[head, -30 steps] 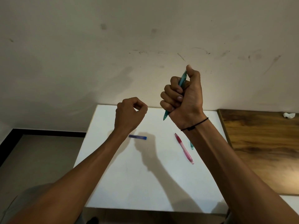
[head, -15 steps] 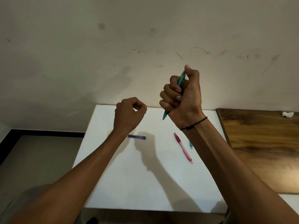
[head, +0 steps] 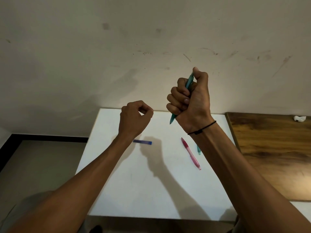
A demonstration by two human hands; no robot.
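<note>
My right hand (head: 193, 98) is raised above the white table (head: 134, 190) and grips a teal pen (head: 172, 119) in its fist, thumb on the pen's top end, tip pointing down. My left hand (head: 133, 118) hovers to its left with fingers curled and nothing visible in it. On the table lie a blue pen (head: 143, 142), partly hidden behind my left wrist, a pink pen (head: 191, 153), and another teal pen (head: 199, 150) mostly hidden by my right forearm.
A wooden table top (head: 272, 148) adjoins the white table on the right, with a crumpled white scrap (head: 299, 118) near the wall. A marked beige wall (head: 117, 47) stands behind. Floor with a dark skirting (head: 42, 137) lies at the left.
Both hands hold nearly the same pose; the right thumb stays on the teal pen's top. The pens on the table have not moved.
</note>
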